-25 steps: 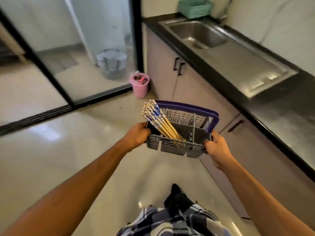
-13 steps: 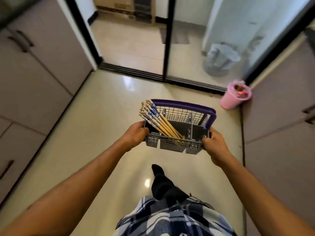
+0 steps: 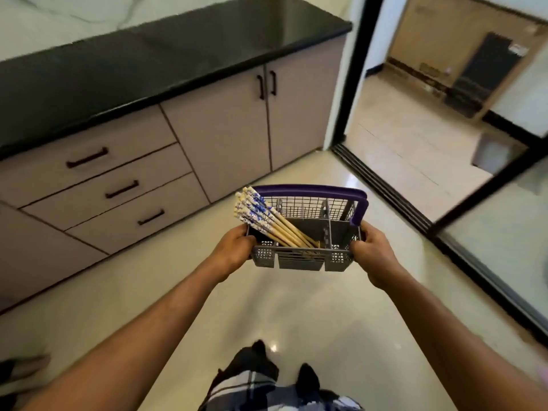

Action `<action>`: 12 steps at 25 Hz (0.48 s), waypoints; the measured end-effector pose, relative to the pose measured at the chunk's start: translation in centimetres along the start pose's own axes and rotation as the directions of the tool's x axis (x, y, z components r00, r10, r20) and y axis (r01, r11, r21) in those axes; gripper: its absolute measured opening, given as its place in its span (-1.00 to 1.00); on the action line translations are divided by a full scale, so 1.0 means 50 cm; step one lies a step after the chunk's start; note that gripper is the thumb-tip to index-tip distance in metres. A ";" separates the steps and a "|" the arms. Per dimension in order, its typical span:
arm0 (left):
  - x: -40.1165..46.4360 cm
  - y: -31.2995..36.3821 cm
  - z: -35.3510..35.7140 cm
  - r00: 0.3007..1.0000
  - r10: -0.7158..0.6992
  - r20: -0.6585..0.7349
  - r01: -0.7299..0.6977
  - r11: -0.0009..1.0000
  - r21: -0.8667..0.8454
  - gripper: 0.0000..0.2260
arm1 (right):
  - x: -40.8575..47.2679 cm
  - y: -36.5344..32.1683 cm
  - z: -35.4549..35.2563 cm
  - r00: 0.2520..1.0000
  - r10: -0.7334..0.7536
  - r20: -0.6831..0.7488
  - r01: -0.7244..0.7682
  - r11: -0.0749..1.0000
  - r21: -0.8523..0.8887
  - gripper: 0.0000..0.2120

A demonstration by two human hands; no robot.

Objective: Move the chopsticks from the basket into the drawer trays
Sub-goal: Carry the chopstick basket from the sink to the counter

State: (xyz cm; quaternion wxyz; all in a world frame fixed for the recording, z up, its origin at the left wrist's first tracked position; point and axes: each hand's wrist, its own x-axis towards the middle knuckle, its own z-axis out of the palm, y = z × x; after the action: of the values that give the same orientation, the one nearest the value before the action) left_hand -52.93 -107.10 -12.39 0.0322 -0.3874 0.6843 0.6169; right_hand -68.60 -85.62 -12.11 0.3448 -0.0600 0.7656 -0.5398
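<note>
The left hand point(image 3: 234, 250) and right hand point(image 3: 370, 253) are gripping the basket point(image 3: 302, 258) ends; chopsticks point(image 3: 267, 222) are leaning, seemingly in its left compartment.

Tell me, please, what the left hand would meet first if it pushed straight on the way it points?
The left hand already grips the basket, so its end wall comes first; beyond lies probably the bundle of chopsticks.

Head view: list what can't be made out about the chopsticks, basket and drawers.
- Chopsticks: lower ends hidden inside the basket.
- Drawers: shut, so trays unseen.
- Left hand, right hand: fingertips hidden behind the basket ends.
- Dark container beyond the doorway: blurred.
</note>
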 end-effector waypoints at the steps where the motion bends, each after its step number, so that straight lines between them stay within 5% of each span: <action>1: 0.017 0.007 -0.029 1.000 -0.005 -0.031 0.004 0.999 -0.036 -0.68 | 0.038 -0.030 0.026 0.999 -0.014 0.036 0.014 1.000 -0.021 -0.52; 12: 0.276 0.089 -0.502 0.945 -0.057 -0.322 -0.010 0.979 -0.203 -0.69 | 0.410 -0.381 0.458 0.955 -0.061 0.290 0.113 0.980 -0.167 -0.57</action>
State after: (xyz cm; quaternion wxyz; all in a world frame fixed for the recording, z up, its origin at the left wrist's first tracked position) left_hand -54.23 -135.96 -10.01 -0.1135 -0.4934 0.6092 0.6103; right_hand -75.86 -120.92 -9.17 0.4199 -0.2015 0.7508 -0.4683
